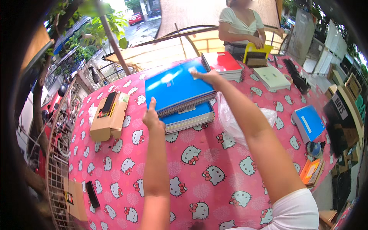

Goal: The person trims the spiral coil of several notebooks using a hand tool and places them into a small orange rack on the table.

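Both my hands grip a stack of blue spiral notebooks (176,85) from its two sides. My left hand (151,115) is closed at the near left corner, thumb on the cover. At the right edge, my right hand (209,76) is closed with its thumb over the top; its other fingers are hidden underneath. Below the held stack lies another pile of blue notebooks (191,119), partly covered by it. Whether the two stacks touch, I cannot tell. A red notebook stack (222,62) lies just beyond my right hand, and a clear plastic bag (230,119) sits under my right forearm.
A pink cat-print cloth covers the table (214,153). An opened cardboard box (109,119) lies left, a black phone (92,194) near left. Rightward are a pale green notebook (272,78) and a blue book (308,123). Across the table, a person (241,32) holds a yellow item (257,50).
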A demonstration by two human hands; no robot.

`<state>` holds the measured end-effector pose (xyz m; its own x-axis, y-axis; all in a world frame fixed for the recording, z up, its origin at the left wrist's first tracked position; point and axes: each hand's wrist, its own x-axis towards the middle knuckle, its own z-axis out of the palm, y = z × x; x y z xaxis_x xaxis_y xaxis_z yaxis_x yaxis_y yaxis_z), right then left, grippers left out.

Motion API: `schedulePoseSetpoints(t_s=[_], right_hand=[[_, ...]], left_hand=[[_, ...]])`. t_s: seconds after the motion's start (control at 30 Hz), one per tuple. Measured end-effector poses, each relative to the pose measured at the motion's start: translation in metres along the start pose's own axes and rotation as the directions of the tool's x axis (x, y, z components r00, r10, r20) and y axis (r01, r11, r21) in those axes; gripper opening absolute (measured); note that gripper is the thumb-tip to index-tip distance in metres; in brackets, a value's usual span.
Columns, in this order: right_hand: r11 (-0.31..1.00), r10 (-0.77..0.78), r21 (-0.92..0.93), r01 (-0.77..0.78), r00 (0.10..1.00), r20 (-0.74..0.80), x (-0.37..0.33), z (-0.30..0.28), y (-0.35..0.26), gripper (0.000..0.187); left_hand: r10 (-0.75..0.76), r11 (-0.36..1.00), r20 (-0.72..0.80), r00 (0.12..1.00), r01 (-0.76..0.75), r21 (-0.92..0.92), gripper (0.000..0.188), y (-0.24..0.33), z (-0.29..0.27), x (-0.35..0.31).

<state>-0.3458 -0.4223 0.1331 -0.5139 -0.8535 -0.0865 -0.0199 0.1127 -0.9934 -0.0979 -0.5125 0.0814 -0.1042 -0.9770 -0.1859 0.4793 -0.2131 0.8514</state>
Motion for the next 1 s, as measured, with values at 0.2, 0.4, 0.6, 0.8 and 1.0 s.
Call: schedulePoseSetpoints(t_s=[0.2,0.4,0.6,0.8,1.0], right_hand=[[0.404,-0.428,-0.915,0.018,0.888,-0.172,-0.043,-0.022,0.006,0.079],[0.478,-0.667,-0.824,0.305,0.736,-0.115,-0.341,-0.034,0.105,0.059],[0.411,-0.229,-0.874,-0.258,0.899,-0.373,-0.551,-0.061,0.203,0.064],[0.524,-0.307,-0.852,-0.014,0.930,-0.204,-0.577,-0.101,0.229,0.043],[0.756,-0.539,-0.571,0.319,0.799,-0.268,-0.597,-0.173,0.176,0.018]], left_hand=[[-0.244,0.964,0.082,0.966,0.233,0.128,0.059,-0.025,0.006,0.001],[-0.061,0.950,0.135,0.989,0.016,0.313,0.047,-0.025,-0.045,-0.033],[0.201,0.872,0.237,0.951,-0.283,0.398,0.037,-0.061,-0.059,-0.134],[-0.170,0.913,0.573,0.802,-0.090,0.397,0.022,-0.103,0.022,-0.309],[-0.244,0.863,0.730,0.638,-0.201,0.464,0.020,-0.128,0.090,-0.429]])
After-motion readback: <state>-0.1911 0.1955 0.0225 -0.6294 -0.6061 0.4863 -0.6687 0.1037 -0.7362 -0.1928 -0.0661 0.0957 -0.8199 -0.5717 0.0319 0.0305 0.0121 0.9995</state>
